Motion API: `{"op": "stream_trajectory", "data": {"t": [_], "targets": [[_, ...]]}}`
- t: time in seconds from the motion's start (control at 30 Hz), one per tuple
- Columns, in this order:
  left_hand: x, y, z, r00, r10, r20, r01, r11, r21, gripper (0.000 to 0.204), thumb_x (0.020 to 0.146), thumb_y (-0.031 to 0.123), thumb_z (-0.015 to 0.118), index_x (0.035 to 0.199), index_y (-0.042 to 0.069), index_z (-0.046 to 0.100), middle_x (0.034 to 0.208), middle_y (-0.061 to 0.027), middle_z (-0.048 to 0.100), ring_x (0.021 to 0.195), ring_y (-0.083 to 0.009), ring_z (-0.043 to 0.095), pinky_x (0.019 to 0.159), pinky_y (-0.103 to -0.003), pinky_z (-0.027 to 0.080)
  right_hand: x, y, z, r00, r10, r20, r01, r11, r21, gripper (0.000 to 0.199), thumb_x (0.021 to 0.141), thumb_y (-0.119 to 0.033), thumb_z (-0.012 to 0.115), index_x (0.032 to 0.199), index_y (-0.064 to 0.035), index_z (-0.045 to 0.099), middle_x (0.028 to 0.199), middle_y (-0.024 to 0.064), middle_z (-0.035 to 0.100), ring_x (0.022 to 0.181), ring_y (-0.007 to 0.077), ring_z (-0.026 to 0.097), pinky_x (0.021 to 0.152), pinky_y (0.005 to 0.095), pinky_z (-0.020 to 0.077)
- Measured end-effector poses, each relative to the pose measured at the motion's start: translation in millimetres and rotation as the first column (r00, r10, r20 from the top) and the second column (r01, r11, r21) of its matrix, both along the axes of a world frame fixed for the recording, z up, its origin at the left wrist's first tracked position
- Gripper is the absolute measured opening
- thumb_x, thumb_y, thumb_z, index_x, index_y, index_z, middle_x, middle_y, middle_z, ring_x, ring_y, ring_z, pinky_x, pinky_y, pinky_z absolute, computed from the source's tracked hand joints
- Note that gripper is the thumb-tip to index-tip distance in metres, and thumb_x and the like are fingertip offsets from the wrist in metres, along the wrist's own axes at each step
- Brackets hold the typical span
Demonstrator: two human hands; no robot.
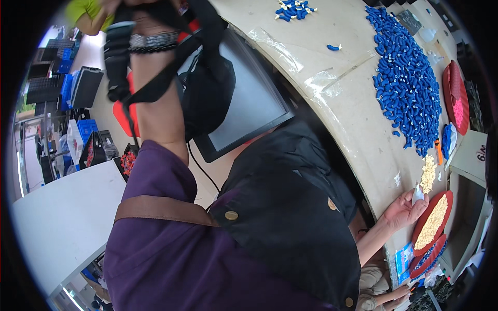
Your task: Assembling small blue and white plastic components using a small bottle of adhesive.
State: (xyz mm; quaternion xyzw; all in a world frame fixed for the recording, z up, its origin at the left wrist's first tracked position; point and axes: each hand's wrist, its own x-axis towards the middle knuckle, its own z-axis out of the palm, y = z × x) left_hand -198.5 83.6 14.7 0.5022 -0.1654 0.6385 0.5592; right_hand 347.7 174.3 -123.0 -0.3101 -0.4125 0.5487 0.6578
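Note:
My left arm reaches up to the top edge, where black straps (199, 46) loop around it and cover much of my left hand (148, 22). A patterned grey band (153, 41) circles the wrist; its fingers are hidden. Out at the right, my right hand (402, 211) holds a small white squeeze bottle (418, 196), nozzle up, over the tabletop (358, 129). Beside that hand lie a small heap of cream pieces (428, 175) and a red tray (450, 199) of similar pieces. Farther off spreads a big pile of small curved blue pieces (407, 83).
A person in lime green (85, 13) has a hand by the straps. A shallow black-rimmed grey tray (254, 93) lies left of the table. An orange-handled tool (438, 152) and another red tray (451, 85) with pink pieces sit at the right. A co-worker's hands (397, 296) are lower right.

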Motion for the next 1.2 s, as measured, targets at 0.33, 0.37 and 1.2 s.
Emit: {"op": "stream_trajectory", "data": {"t": [0.33, 0.37, 1.2], "targets": [[27.0, 60.4, -111.3, 0.913, -0.406, -0.044, 0.398, 0.862, 0.314, 0.018, 0.101, 0.019, 0.039, 0.092, 0.003, 0.042, 0.047, 0.0056, 0.028, 0.032, -0.0048, 0.027, 0.031, -0.022, 0.021, -4.4, -0.6, 0.2, 0.996, -0.028, 0.084, 0.027, 0.999, 0.018, 0.027, 0.091, -0.020, 0.061, 0.111, -0.0027, 0.053, 0.104, 0.0206, 0.061, 0.061, 0.0140, 0.051, 0.046, 0.0182, 0.0386], [29.6, 45.7, -126.7, 0.977, -0.209, 0.046, 0.205, 0.975, 0.081, 0.020, 0.101, 0.020, 0.038, 0.092, 0.003, 0.042, 0.048, 0.0056, 0.028, 0.032, -0.0046, 0.027, 0.031, -0.021, 0.021, -1.4, -1.2, 1.5, 0.995, -0.030, 0.093, 0.028, 0.999, 0.028, 0.027, 0.091, -0.020, 0.060, 0.111, -0.0026, 0.053, 0.104, 0.0206, 0.061, 0.061, 0.0140, 0.051, 0.046, 0.0184, 0.0387], [155.6, -151.5, -221.5, 0.602, -0.058, -0.797, -0.599, -0.692, -0.402, 0.021, 0.093, 0.025, 0.054, 0.079, 0.010, 0.057, 0.059, 0.0004, 0.050, 0.045, -0.0124, 0.045, 0.043, -0.025, 0.036, 0.7, -2.9, 0.8, 0.994, -0.003, -0.114, 0.003, 1.000, -0.006, 0.021, 0.093, -0.012, 0.055, 0.112, -0.0038, 0.052, 0.105, 0.0230, 0.060, 0.065, 0.0161, 0.055, 0.047, 0.0196, 0.0406]]}}
